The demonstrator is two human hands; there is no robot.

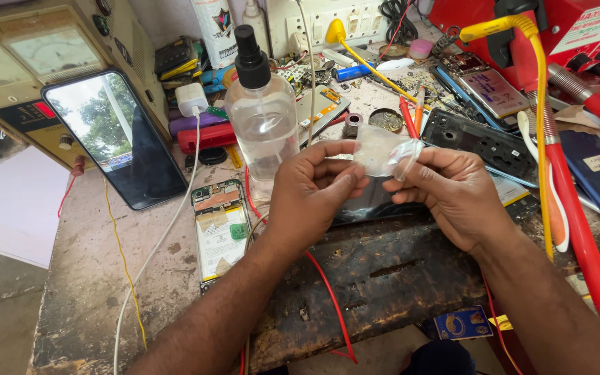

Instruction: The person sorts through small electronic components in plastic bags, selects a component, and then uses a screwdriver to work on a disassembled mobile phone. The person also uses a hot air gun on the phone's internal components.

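**Over the scorched work mat: both hands on a scrap of clear film**

Above the dark, burnt-looking mat [383, 278] at the middle of the tabletop [92, 278], both hands are pinching one crumpled piece of clear plastic film [385, 151]. Left hand [312, 194] has fingers curled and grips the film's left edge, right hand [453, 191] pinches the right side, so it's held up in the air between them. Just behind the left hand stands a clear spray bottle [262, 111] with a black nozzle. Left of that hand, an opened phone [220, 229] lies flat with its insides showing. Further left, a phone with a dark screen [116, 135] leans against an old meter box [43, 62]. Thick red cable [578, 236] runs down the right side, near the right forearm.
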